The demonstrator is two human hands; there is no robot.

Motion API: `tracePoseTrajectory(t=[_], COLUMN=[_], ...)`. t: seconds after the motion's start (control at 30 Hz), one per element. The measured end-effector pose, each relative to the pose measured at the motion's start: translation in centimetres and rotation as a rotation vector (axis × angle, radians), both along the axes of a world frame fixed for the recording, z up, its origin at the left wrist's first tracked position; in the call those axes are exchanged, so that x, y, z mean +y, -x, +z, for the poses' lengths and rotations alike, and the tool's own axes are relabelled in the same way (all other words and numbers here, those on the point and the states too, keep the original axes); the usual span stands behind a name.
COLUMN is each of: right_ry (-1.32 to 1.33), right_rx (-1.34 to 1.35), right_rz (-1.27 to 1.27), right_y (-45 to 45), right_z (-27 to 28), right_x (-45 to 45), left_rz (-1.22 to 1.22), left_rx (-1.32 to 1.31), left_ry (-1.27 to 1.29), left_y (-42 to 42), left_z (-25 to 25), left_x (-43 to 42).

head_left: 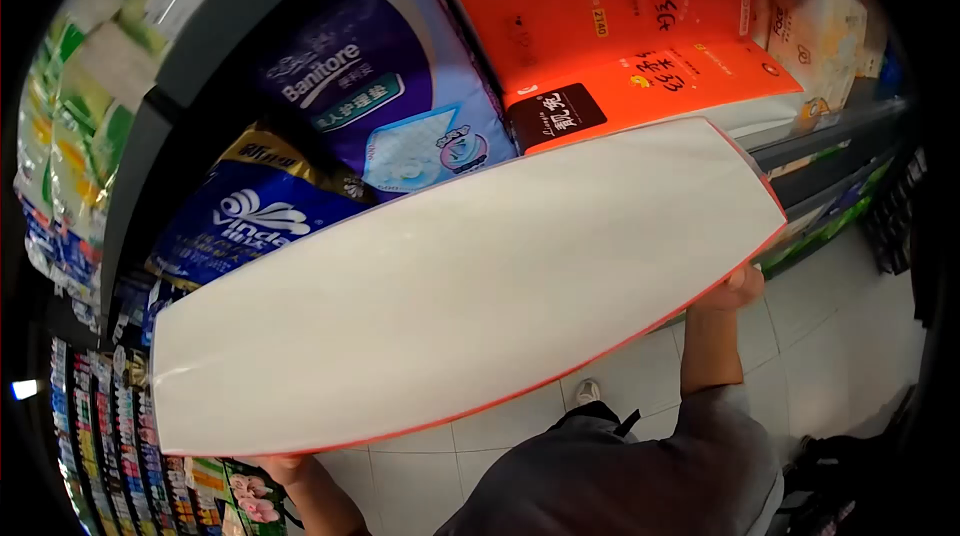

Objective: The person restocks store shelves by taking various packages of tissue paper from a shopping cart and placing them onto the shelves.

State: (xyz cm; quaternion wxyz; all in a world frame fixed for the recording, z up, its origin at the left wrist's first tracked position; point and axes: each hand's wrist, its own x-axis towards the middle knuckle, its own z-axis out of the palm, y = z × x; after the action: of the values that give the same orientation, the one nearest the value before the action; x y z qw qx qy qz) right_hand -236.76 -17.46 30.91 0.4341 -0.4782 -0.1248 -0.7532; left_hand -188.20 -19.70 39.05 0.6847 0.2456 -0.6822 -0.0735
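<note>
A shop shelf (240,11) stands over a pale tiled floor (640,371). A long white panel with a red rim (460,286) spans the foreground, its far edge overlapping blue, purple and orange packs (640,11). The left hand (286,466) and right hand (742,288) hold its near edge, fingers mostly hidden; open floor shows between them.
</note>
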Motion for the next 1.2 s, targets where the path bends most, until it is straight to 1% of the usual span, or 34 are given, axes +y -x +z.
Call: tracePoseTrajectory(t=[0.07, 0.1, 0.13, 0.2, 0.23, 0.3, 0.33, 0.37, 0.43, 0.47, 0.5, 0.57, 0.6, 0.63, 0.67, 0.7, 0.77, 0.8, 0.87, 0.9, 0.97, 1.0, 1.03, 1.13, 1.2], right_ry=[-0.160, -0.216, -0.164, -0.125, -0.100, -0.064, -0.109, -0.068, -0.190, -0.244, -0.335, -0.411, -0.417, -0.413, -0.421, -0.428, -0.384, -0.362, -0.328, -0.291, -0.275, -0.281, -0.354, -0.378, -0.264], right_rx=[-0.089, -0.107, -0.105, 0.000, 0.046, 0.157, 0.192, 0.276, 0.389, 0.502, 0.571, 0.555, 0.535, 0.540, 0.472, 0.401, 0.362, 0.320, 0.232, 0.228, 0.210, 0.221, 0.264, 0.347, 0.392], right_rz=[-0.169, -0.266, -0.164, -0.191, -0.195, -0.230, -0.330, -0.305, -0.502, -0.626, -0.658, -0.829, -0.878, -0.874, -0.872, -0.869, -0.830, -0.864, -0.888, -0.932, -0.991, -1.014, -1.005, -1.059, -1.142], right_y=[-0.3, 0.0, 0.6, 1.1, 1.6, 3.2, 3.8, 4.7, 6.4, 7.0, 8.3, 9.9, 10.7, 11.4, 12.0, 12.7, 14.5, 14.9, 16.5, 17.3, 17.9, 18.3, 18.7, 19.6, 19.9], right_z=[1.6, 2.1, 2.2, 4.6, 5.7, 7.3, 8.1, 9.1, 10.4, 11.6, 12.3, 13.8, 14.3, 14.8, 15.2, 15.5, 16.0, 16.2, 15.9, 16.0, 16.2, 16.2, 16.2, 15.5, 14.5], right_x=[0.2, 0.1, 0.0, 0.8, 1.5, 2.9, 3.9, 4.5, 5.7, 6.0, 6.1, 6.0, 5.9, 5.8, 5.7, 5.4, 4.2, 3.7, 2.4, 1.9, 1.8, 1.4, 1.4, 0.5, 0.2], left_rz=[-0.009, -0.043, -0.084, -0.174, -0.175, -0.253, -0.269, -0.289, -0.300, -0.255, -0.210, -0.181, -0.135, -0.160, -0.148, -0.096, -0.123, -0.124, -0.264, -0.271, -0.243, -0.250, -0.197, -0.227, -0.240], left_rx=[0.013, 0.062, 0.069, 0.128, 0.106, 0.093, 0.111, 0.141, 0.198, 0.212, 0.216, 0.265, 0.241, 0.217, 0.214, 0.122, 0.030, 0.026, 0.092, 0.082, 0.045, 0.075, 0.023, 0.086, 0.190], left_ry=[0.038, -0.026, -0.059, -0.146, -0.145, -0.153, -0.152, -0.134, -0.130, -0.092, -0.051, -0.075, -0.080, -0.055, -0.065, -0.035, -0.036, -0.029, -0.202, -0.189, -0.251, -0.304, -0.341, -0.326, -0.361], left_y=[1.2, 1.6, 2.1, 3.0, 4.1, 5.1, 6.0, 7.0, 9.5, 11.0, 12.5, 16.3, 17.7, 19.2, 20.9, 21.9, 23.5, 24.8, 27.5, 28.4, 30.2, 31.1, 31.5, 32.9, 33.5], left_z=[0.3, 0.2, 0.6, 1.4, 2.0, 1.8, 1.4, 0.9, 0.3, 0.3, 0.6, 2.8, 3.5, 4.2, 5.0, 5.7, 6.7, 7.2, 8.1, 8.0, 7.5, 7.1, 6.8, 5.9, 5.8], left_x=[2.0, 3.4, 4.4, 5.8, 6.4, 6.5, 6.5, 6.4, 6.4, 6.3, 6.1, 6.1, 5.8, 5.3, 5.1, 4.4, 2.2, 1.4, 0.1, -0.6, -2.8, -3.5, -4.2, -6.0, -6.4])
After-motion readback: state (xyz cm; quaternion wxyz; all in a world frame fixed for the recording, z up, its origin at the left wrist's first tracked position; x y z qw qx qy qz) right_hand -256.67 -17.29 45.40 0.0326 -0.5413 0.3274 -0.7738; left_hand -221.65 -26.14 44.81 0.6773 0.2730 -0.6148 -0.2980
